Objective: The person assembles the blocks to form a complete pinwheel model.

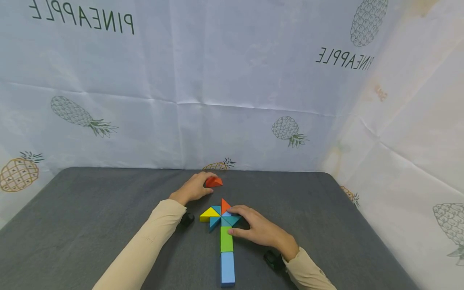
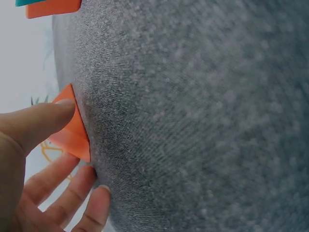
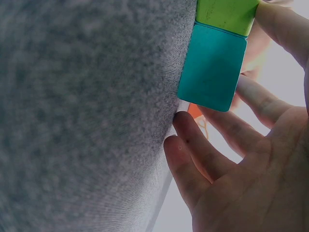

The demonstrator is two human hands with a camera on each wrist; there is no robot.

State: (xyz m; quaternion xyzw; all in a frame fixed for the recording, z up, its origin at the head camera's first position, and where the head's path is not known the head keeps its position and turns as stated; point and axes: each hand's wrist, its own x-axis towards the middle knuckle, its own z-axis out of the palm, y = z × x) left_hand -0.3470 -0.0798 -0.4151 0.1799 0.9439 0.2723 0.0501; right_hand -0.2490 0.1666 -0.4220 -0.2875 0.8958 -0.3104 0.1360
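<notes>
At the far side of the table, my left hand (image 1: 193,188) pinches an orange triangular block (image 1: 214,182), its thumb against the near face in the left wrist view. A flat pinwheel of triangular blocks lies nearer: an orange triangle (image 1: 224,206) on top, a yellow triangle (image 1: 209,214) at the left, and several teal triangles (image 1: 214,222). Below it, a green block (image 1: 226,241) and a light-blue block (image 1: 227,269) form a stem. My right hand (image 1: 262,228) rests at the pinwheel's right side, fingertips by the orange triangle and thumb at the green block's top edge.
A dark grey cloth (image 1: 308,213) covers the table. Behind and to the right hang white sheets (image 1: 224,60) printed with pineapples. A black wrist device (image 1: 274,259) sits under my right wrist, another (image 1: 187,219) under the left.
</notes>
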